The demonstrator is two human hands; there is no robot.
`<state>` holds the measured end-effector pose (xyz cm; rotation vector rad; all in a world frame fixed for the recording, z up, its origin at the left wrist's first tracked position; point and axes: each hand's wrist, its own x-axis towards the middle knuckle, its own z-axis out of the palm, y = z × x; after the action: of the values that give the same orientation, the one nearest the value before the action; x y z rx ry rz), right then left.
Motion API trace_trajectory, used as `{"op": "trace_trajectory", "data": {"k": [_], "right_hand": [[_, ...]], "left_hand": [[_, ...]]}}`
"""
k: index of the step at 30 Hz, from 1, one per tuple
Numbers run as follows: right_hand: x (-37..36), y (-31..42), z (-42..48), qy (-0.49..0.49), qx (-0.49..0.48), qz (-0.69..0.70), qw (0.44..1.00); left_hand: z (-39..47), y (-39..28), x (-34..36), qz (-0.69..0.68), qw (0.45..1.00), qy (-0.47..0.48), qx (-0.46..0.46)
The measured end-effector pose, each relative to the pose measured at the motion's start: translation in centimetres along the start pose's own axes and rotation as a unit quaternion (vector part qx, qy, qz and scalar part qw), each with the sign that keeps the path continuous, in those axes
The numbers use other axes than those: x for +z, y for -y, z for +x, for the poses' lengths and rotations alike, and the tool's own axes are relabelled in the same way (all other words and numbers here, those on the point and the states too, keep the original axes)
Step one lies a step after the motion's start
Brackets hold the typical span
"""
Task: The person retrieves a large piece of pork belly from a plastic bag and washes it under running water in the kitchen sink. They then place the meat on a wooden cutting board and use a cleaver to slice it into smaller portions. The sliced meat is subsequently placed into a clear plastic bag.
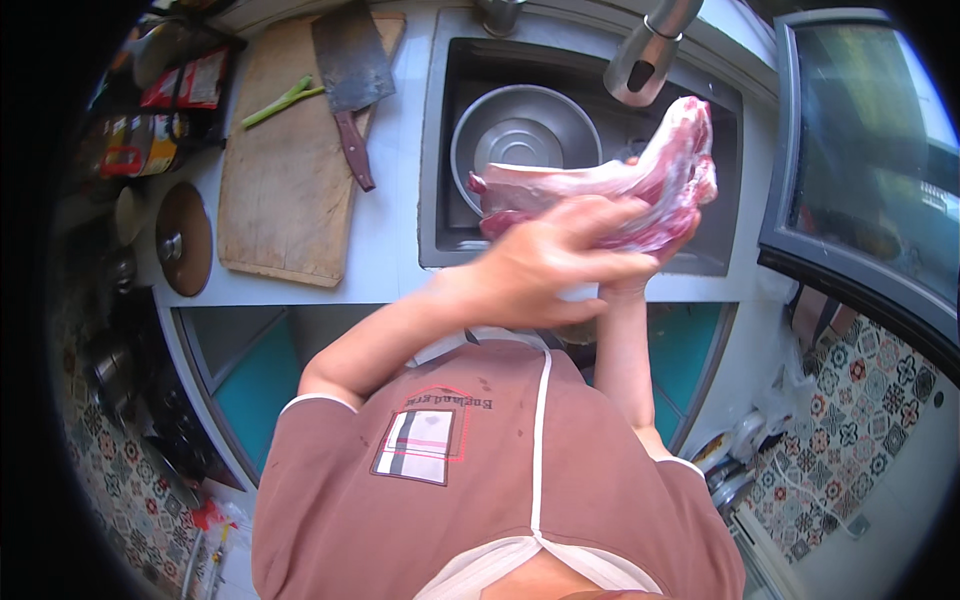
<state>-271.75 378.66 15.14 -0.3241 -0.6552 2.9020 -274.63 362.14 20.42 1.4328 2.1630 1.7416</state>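
Note:
A large piece of raw meat [600,187], probably on the bone, is held up over the near part of the sink. My right hand [660,251] grips it from below, near its bend; most of those fingers are hidden behind the meat. My left hand [559,259] is slightly blurred and lies against the near side of the meat with its fingers spread. Beneath, a round metal basin [525,124] sits in the dark sink [442,150]. The metal faucet head [637,71] hangs just beyond the meat, and no water is seen running from it.
At the left, a cleaver [352,64] rests on a wooden cutting board [285,195], its handle over the right edge, beside a green stalk [281,103]. A round lid [182,240] lies farther left. An open window sash [870,150] juts in at the right.

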Motion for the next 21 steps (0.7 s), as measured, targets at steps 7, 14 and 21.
{"op": "trace_trajectory", "data": {"k": [7,14,21], "right_hand": [[0.2,3.3,0.2,-0.048,-0.132,-0.089,0.986],[2.8,6.4,-1.1,-0.110,-0.241,-0.200,0.943],[-1.0,11.9,-2.1,-0.136,-0.249,-0.248,0.926]], "left_hand": [[-8.6,13.3,1.7,-0.391,0.777,-0.120,-0.479],[-5.8,17.5,11.2,-0.704,0.574,-0.053,-0.415],[-2.7,13.7,10.3,-0.796,0.485,-0.055,-0.358]]}}
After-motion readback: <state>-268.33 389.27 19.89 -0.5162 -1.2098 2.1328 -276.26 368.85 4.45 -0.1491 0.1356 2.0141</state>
